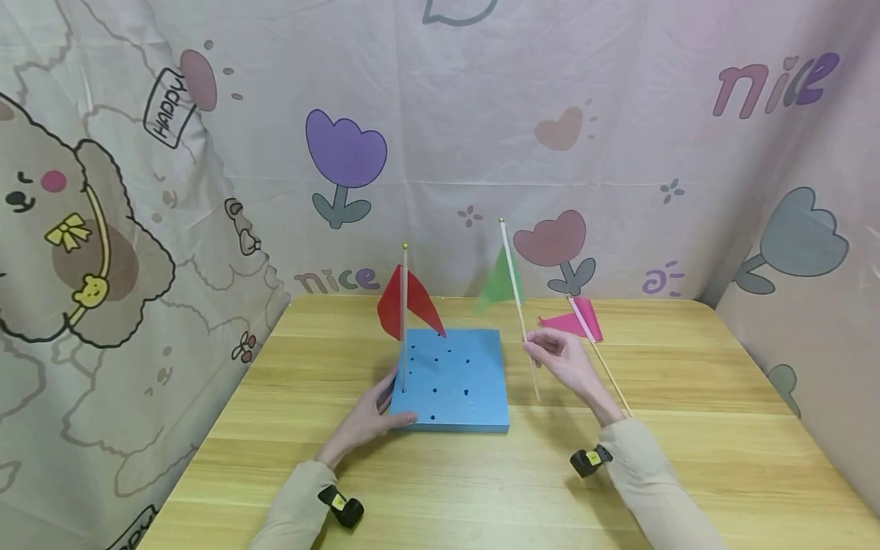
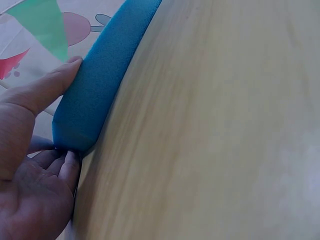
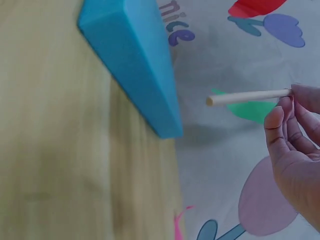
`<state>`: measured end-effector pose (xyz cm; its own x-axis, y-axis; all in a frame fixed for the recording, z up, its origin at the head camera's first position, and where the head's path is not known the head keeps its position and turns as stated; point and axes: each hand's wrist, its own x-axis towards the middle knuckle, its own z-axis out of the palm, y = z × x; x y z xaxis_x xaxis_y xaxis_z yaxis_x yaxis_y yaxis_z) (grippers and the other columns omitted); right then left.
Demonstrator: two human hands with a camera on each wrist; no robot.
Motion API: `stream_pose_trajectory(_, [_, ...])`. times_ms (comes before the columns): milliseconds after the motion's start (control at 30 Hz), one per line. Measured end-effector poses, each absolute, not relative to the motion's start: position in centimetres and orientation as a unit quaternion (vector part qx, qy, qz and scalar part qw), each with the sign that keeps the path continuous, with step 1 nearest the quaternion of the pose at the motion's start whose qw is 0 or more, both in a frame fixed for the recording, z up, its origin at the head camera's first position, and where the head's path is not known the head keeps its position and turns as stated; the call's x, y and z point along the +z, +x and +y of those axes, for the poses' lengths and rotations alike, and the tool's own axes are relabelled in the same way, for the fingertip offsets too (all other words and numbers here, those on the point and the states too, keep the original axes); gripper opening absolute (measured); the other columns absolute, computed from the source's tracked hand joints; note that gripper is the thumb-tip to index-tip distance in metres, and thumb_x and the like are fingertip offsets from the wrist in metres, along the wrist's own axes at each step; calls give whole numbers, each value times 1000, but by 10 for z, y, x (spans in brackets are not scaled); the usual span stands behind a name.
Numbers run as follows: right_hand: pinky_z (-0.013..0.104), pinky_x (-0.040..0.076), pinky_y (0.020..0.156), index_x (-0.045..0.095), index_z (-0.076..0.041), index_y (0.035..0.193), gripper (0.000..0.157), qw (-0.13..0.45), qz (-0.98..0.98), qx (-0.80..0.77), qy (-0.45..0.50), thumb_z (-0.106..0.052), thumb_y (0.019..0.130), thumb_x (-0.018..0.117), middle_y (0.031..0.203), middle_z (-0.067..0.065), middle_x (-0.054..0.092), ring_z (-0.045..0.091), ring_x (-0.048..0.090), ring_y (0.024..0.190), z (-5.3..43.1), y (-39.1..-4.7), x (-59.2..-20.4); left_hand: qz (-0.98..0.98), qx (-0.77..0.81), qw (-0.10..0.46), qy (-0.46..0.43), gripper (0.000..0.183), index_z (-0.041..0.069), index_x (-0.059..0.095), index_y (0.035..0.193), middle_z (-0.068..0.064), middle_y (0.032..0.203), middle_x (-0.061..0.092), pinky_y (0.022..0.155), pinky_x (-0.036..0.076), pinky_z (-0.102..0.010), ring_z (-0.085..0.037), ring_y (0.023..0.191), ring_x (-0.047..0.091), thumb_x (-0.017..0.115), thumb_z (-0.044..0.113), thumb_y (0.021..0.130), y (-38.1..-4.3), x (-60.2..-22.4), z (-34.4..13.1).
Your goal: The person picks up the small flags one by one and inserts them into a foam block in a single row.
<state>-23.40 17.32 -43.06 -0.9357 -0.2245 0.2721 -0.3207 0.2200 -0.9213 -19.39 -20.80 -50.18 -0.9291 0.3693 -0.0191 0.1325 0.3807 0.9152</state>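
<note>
A thick blue foam board [image 1: 481, 409] dotted with small holes lies on the wooden table. My left hand [image 1: 367, 420] grips its near left corner, thumb on top and fingers along the left side. Upright in a hole near that side stands a red flag [image 1: 392, 305] on a thin stick. To the right of the board, my right hand [image 1: 567, 365] pinches the wooden stick of a green flag [image 1: 492, 289] between thumb and fingers. The stick slants, and its bare lower end [image 3: 220, 100] points down beside the board [image 3: 135, 65].
A pink flag [image 1: 564, 324] on its stick lies on the table [image 1: 708, 428] behind and beside my right forearm. Behind the table's back edge hangs a printed cloth [image 1: 440, 114] with flowers and lettering, and more of it covers both sides.
</note>
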Motion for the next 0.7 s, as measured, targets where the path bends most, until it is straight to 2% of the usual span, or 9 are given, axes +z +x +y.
stream_pose_trajectory(200, [18,54,60,65,11,105,19,39,-775,604,182,-6,97,65,77,-11,66,10,60,65,160,-237,-417,825,533,111,152,101,12,12,163,-18,170,8,122,33,-46,-41,154,22,79,27,88,-194,-503,-208])
stream_pose_trajectory(367, [19,54,60,65,12,105,21,37,-769,609,191,-7,97,65,76,-5,66,13,61,66,150,-240,-407,826,532,109,153,101,12,12,163,-18,170,8,122,33,-46,-41,154,22,79,27,88,-195,-504,-208])
stream_pose_trajectory(533, [19,56,62,67,9,106,19,37,-764,613,198,-8,96,66,80,2,70,11,62,67,140,-241,-398,827,530,107,154,101,13,12,163,-18,170,7,121,33,-46,-41,154,22,79,26,88,-195,-505,-209])
stream_pose_trajectory(700, [20,58,67,66,10,109,22,33,-756,622,202,-8,96,66,83,-5,71,11,65,70,130,-245,-395,827,529,106,155,101,12,12,163,-18,170,7,121,33,-45,-41,154,22,78,26,89,-195,-504,-209])
